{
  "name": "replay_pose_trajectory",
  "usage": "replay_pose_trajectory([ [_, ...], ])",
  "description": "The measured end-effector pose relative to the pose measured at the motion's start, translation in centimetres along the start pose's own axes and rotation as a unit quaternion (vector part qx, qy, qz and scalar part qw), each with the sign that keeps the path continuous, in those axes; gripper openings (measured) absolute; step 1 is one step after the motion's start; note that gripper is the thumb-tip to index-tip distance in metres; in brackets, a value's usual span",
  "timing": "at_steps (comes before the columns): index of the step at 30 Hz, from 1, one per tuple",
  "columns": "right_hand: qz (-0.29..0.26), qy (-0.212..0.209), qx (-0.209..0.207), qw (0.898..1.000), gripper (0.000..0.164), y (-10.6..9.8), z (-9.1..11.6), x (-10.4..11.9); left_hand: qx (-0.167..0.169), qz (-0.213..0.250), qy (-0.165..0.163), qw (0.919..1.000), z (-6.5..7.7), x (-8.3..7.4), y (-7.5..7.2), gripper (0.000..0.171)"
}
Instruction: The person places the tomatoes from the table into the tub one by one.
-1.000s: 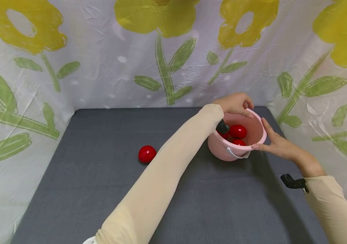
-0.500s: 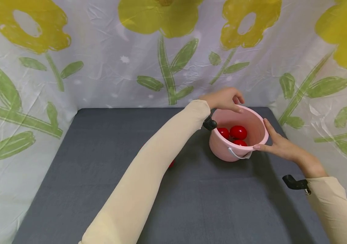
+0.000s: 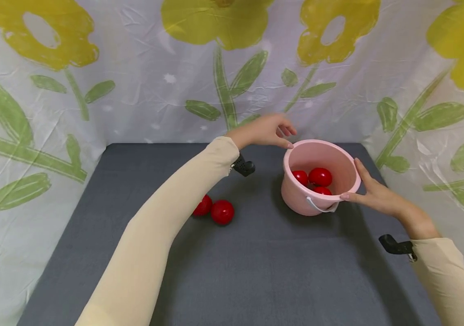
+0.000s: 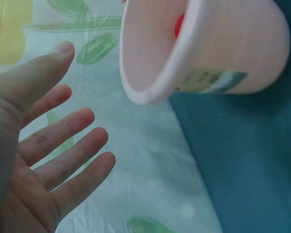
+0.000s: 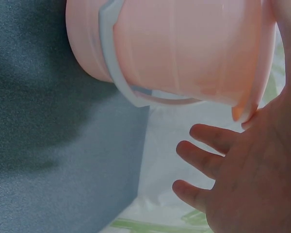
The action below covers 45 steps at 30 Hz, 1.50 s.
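Observation:
A pink bucket [image 3: 299,197] stands at the table's back right, a white handle [image 5: 111,53] hanging on its near side. Inside lie several glossy red round things that look like tomatoes [image 3: 320,177]. My left hand [image 3: 266,129] hovers at the bucket's left rim, holding nothing; in the left wrist view its fingers [image 4: 82,179] are spread apart from the bucket. My right hand [image 3: 383,199] rests on the right rim with thumb and forefinger spread along it. Its other fingers [image 5: 199,158] extend free of the bucket. Two more tomatoes [image 3: 222,212] lie left of the bucket, one partly behind my left sleeve.
The dark grey table [image 3: 273,276] ends at a white curtain [image 3: 134,104] printed with yellow flowers, behind and at both sides. My left sleeve [image 3: 154,226] crosses over the table's left part. Small black cameras [image 3: 243,166] sit at my wrists.
My left hand has moved left from over the bucket to outside its rim. Its sleeve shifted left too, uncovering one tomato and partly covering another. The right hand has stayed on the rim.

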State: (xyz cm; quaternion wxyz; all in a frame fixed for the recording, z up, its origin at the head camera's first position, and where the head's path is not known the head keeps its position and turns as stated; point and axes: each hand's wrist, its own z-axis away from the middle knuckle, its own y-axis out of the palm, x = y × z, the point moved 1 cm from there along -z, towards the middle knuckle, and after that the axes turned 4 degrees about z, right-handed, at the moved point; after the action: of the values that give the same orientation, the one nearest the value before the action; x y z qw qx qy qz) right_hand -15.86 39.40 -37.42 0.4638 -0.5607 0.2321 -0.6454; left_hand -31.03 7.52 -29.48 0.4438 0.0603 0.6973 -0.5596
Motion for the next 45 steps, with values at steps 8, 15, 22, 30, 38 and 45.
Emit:
replay_pose_trajectory([
  [8, 0.003, -0.001, -0.004, 1.000, 0.115, -0.1, 0.0, 0.2, -0.007, -0.021, -0.015, 0.9996, 5.1, 1.5, -0.5, 0.045],
  [15, 0.004, 0.000, -0.004, 1.000, 0.115, -0.3, 0.3, 0.0, -0.021, -0.019, -0.033, 0.9991, 8.2, 3.6, -0.5, 0.047],
  [22, -0.001, -0.001, 0.000, 1.000, 0.114, -0.2, 0.2, 0.0, -0.023, -0.029, -0.047, 0.9982, 11.0, 5.1, 0.7, 0.046],
  [30, 0.001, 0.003, 0.003, 1.000, 0.114, 0.1, 0.0, -0.2, -0.008, -0.011, -0.069, 0.9975, 13.6, 7.5, 3.4, 0.047],
  [38, -0.001, -0.007, 0.001, 1.000, 0.113, 0.2, -0.1, -0.3, 0.005, -0.014, -0.094, 0.9954, 15.2, 8.8, 5.1, 0.048],
  [45, -0.004, -0.006, 0.003, 1.000, 0.113, 0.1, 0.0, 0.0, 0.013, -0.005, -0.079, 0.9968, 15.9, 10.2, 7.0, 0.047],
])
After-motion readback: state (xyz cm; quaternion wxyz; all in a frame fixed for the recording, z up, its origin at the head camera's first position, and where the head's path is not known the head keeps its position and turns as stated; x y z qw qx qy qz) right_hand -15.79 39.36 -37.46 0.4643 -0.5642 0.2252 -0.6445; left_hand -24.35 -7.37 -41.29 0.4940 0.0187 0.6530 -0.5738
